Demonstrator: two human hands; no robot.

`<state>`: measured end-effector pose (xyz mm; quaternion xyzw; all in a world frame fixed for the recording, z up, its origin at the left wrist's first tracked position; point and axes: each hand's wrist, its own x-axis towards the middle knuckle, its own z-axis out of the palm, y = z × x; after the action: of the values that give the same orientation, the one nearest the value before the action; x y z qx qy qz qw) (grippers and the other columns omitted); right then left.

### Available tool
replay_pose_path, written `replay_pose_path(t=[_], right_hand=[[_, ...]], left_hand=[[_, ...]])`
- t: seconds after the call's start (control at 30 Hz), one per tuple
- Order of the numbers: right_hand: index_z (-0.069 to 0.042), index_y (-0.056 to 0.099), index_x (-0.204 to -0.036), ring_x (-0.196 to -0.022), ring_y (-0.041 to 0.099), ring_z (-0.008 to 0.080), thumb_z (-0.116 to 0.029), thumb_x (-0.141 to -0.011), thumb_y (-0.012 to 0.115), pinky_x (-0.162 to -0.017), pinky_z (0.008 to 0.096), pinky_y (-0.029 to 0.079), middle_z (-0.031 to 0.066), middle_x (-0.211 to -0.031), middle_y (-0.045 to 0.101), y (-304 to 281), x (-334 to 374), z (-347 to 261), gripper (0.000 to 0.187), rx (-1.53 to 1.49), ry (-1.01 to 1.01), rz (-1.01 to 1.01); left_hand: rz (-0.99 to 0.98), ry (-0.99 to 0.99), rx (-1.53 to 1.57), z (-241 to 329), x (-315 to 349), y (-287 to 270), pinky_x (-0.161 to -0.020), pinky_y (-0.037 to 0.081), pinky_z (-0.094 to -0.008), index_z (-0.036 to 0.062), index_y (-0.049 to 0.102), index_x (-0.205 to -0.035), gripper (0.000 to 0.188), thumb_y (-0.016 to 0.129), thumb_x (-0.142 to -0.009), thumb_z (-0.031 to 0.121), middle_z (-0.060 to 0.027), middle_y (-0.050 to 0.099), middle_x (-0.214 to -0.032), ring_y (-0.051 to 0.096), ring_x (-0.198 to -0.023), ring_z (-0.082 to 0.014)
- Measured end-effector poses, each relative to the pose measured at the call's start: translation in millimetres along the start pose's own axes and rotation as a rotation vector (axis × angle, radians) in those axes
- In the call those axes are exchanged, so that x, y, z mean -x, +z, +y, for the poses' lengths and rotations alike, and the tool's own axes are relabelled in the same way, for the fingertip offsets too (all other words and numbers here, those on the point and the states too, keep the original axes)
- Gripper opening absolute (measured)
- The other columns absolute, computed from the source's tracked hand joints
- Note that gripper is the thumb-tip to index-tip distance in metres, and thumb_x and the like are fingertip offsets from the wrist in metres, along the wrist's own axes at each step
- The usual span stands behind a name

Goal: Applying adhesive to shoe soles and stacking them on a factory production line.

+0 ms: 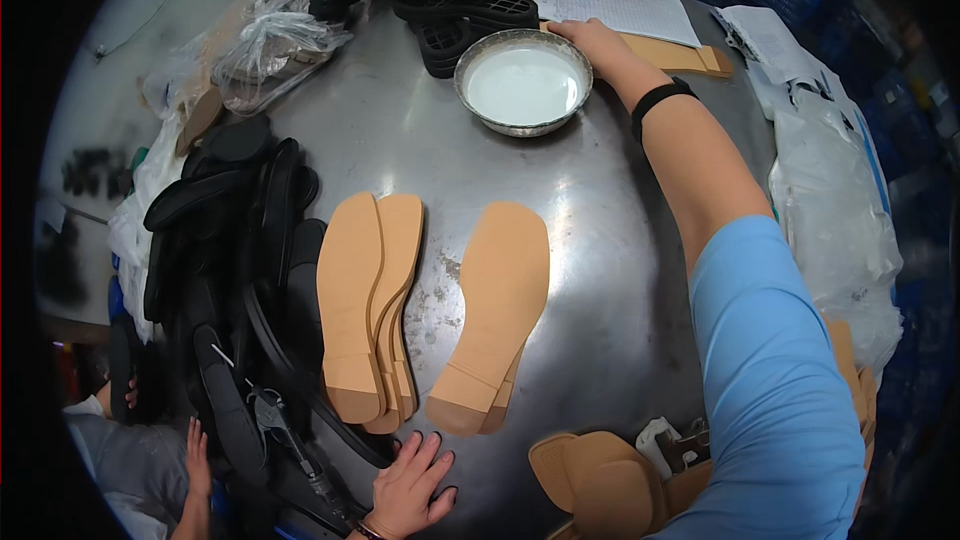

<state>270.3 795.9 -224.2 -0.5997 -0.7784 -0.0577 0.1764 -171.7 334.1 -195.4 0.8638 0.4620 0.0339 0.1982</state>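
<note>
My right hand [597, 48] is stretched far forward, curled against the back right side of a metal bowl [524, 130] filled with white liquid. Its fingers are partly hidden behind the rim. Down at the front, my left hand [412, 488] has its fingers spread on the metal table, holding nothing. Just beyond its fingertips lies a fanned stack of tan insoles [348, 310]. To the right of that stack, two more tan insoles [505, 290] overlap, the upper one covering most of the lower.
Black shoe soles [215, 240] are heaped along the left, with a metal tool [285, 430] among them. More black soles [470, 15] and papers [620, 10] are at the back. Tan pieces [600, 480] lie front right. Another person's hand [198, 460] shows lower left.
</note>
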Motion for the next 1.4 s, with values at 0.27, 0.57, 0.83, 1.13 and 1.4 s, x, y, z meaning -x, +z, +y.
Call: replay_pose_path(t=[0.27,0.57,0.83,1.13,1.4], right_hand=[[-0.006,0.069,-0.107,-0.090,0.066,0.0297,-0.029,-0.095,0.054,-0.082,0.0388,0.051,0.0150,-0.098,0.070,-78.3,15.1,54.3,0.030,-0.231,0.120,-0.093],[0.000,0.061,-0.113,-0.079,0.065,0.0143,-0.032,-0.102,0.045,-0.075,0.0262,0.053,0.0078,-0.098,0.067,-99.6,80.4,89.1,0.037,-0.972,0.666,0.168],[-0.003,0.057,-0.113,-0.058,0.062,0.0156,-0.033,-0.103,0.039,-0.056,0.0313,0.052,0.0081,-0.089,0.066,-123.7,125.0,131.9,0.037,-1.007,1.059,0.274],[-0.004,0.063,-0.108,-0.067,0.066,0.0196,-0.035,-0.101,0.045,-0.066,0.0352,0.054,0.0089,-0.087,0.068,-93.4,137.9,172.5,0.037,-0.914,1.046,0.223],[0.013,0.054,-0.122,-0.121,0.053,0.0372,-0.056,-0.081,0.066,-0.104,0.0395,0.039,0.0269,-0.124,0.059,-68.9,122.5,174.8,0.081,0.016,0.680,0.166]], left_hand=[[0.051,0.060,-0.005,-1.3,-0.3,5.2,-0.103,0.040,-0.0501,0.0089,0.067,-0.112,0.047,0.072,-0.071,0.031,-0.0166,0.057,-0.131,0.050,-0.126,-0.0375],[0.037,0.049,-0.022,-0.9,0.7,3.6,-0.105,0.038,-0.0507,0.0087,0.065,-0.114,0.048,0.071,-0.072,0.030,-0.0172,0.056,-0.133,0.049,-0.127,-0.0379],[0.010,0.061,0.013,5.6,-3.0,-1.6,-0.098,0.040,-0.0449,0.0099,0.050,-0.135,0.062,0.068,-0.077,0.020,-0.0172,0.044,-0.145,0.041,-0.134,-0.0373],[0.023,0.063,0.009,6.4,-1.7,1.4,-0.099,0.039,-0.0455,0.0083,0.051,-0.134,0.058,0.065,-0.078,0.019,-0.0175,0.045,-0.144,0.041,-0.134,-0.0376],[0.008,0.060,-0.003,4.6,-0.9,-0.5,-0.101,0.038,-0.0458,0.0085,0.050,-0.134,0.059,0.066,-0.078,0.020,-0.0175,0.045,-0.144,0.041,-0.134,-0.0373]])
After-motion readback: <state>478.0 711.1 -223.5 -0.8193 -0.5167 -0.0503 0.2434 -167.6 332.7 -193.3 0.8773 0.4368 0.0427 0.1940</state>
